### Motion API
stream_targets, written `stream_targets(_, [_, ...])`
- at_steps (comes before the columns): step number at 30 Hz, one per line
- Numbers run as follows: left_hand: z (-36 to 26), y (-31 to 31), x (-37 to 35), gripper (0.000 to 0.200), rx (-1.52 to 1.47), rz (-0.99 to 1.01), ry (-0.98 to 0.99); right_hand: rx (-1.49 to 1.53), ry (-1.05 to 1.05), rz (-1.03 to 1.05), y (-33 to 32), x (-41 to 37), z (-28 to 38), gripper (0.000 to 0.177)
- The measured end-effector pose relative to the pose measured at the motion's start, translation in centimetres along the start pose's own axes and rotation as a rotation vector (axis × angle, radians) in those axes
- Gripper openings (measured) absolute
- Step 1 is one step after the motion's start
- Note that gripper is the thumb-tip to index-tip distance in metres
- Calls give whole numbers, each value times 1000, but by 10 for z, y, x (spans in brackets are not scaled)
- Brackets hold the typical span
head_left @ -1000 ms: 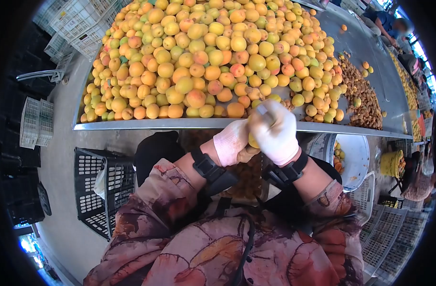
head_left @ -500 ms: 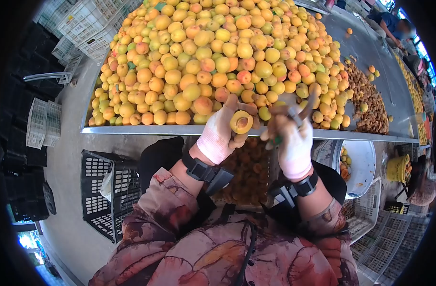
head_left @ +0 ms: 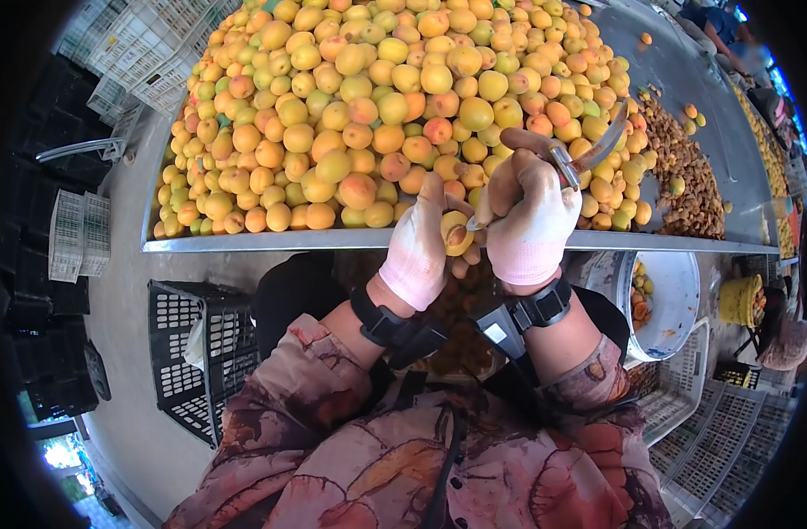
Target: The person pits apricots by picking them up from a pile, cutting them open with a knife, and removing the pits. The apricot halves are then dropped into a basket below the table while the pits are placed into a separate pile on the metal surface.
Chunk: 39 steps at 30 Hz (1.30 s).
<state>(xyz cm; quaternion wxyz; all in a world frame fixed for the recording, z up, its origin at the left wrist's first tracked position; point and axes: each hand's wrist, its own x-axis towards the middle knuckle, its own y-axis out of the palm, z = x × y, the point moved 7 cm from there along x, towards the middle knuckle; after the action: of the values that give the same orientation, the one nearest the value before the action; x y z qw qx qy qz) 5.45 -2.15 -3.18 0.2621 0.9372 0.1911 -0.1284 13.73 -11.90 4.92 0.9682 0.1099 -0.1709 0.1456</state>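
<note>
My left hand (head_left: 418, 245), in a white and pink glove with brownish fingers, grips a cut apricot (head_left: 457, 238) whose orange flesh faces me. Close beside it, my right hand (head_left: 535, 216), gloved alike, is closed around a knife (head_left: 603, 145). The curved blade points up and to the right, away from the fruit. A small metal tip (head_left: 475, 226) shows under the right fingers, at the apricot's edge; whether it belongs to the knife is hidden. Just beyond both hands rises a big heap of whole apricots (head_left: 359, 115) on a metal table (head_left: 350, 240).
Brown apricot pits (head_left: 685, 198) lie piled at the right on the table. Below stand a black crate (head_left: 178, 339) at left, a white bucket (head_left: 676, 309) with fruit at right, and a pale crate (head_left: 681, 388). A person (head_left: 721, 31) is at the far right.
My right hand has come in against the apricot, and the knife blade has swung up and right. The apricot's cut face has turned and is now partly covered by fingers.
</note>
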Motion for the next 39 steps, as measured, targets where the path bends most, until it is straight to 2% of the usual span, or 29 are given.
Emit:
stream_targets(1, [2,0,0,70,-28,-31,-22,226,166,-3,0,-2,-6,17])
stream_targets(3, [7,2,-1,70,-83,-90,-65,147,139,-1,-1,-2,-2,15])
stream_targets(4, [5,3,0,70,-60,-82,-25,-159,-52,6,-1,-2,7,14])
stream_targets(7, [1,3,0,69,9,-59,94,-392,-274,-8,-6,0,3,16])
stream_targets(8, [-2,4,1,68,33,-50,135,-115,-73,-25,-11,3,-13,16])
stream_targets(10, [-1,6,2,67,-8,-49,94,357,279,-66,-12,2,-38,18])
stream_targets(11, [1,9,3,66,-73,-56,10,553,428,-122,-11,0,-47,19])
stream_targets(12, [4,11,4,66,-138,-63,-73,664,526,-186,-9,-1,-49,21])
stream_targets(13, [1,12,5,65,-109,-48,-41,774,625,-251,-7,-2,-53,22])
stream_targets(14, [-2,14,5,64,-82,-33,-9,712,654,-266,-10,0,-57,27])
stream_targets(17, [0,15,7,61,-126,34,-56,786,622,-246,-10,-1,-51,21])
stream_targets(18, [3,15,7,60,-163,60,-95,629,526,-218,-11,1,-46,22])
stream_targets(19, [3,11,11,59,-80,27,-33,473,429,-190,-9,2,-40,23])
stream_targets(22, [3,4,18,57,104,-28,109,257,284,-109,-9,3,-39,23])
stream_targets(24, [4,3,19,56,138,-16,132,-438,-202,93,-4,4,-9,22])
stream_targets(25, [11,-4,27,51,183,9,158,-721,-470,71,-2,-3,5,25])
stream_targets(26, [7,-3,32,52,260,-9,365,-789,-529,83,1,-5,11,30])
stream_targets(27, [6,2,28,47,153,4,200,-853,-593,97,4,-7,13,34])
stream_targets(28, [6,8,22,42,36,-1,32,-837,-563,133,7,-7,13,37])
stream_targets(29, [6,13,14,37,-76,-25,-130,-916,-623,99,10,-11,16,34])
stream_targets(31, [11,10,21,32,-44,-27,-105,-810,-716,141,18,-14,19,29])
stream_targets(32, [5,6,28,30,160,27,55,-819,-694,150,21,-14,23,27])
stream_targets(33, [-1,3,33,28,358,49,224,-674,-640,159,23,-14,21,26])
stream_targets(34, [-5,-2,34,26,743,127,543,-525,-591,163,24,-14,19,26])
stream_targets(35, [-5,2,27,24,924,184,695,-836,-909,227,35,-24,29,25])
stream_targets(36, [-10,9,15,22,1088,220,865,-678,-938,227,41,-24,34,20])
stream_targets(37, [-12,10,6,19,1052,232,868,-590,-667,38,41,-16,32,11])
stream_targets(38, [-21,17,-5,17,1016,244,871,-493,-395,-146,52,-15,39,13])
stream_targets(39, [-27,17,-4,17,982,247,847,-302,-197,-77,45,-8,32,14])
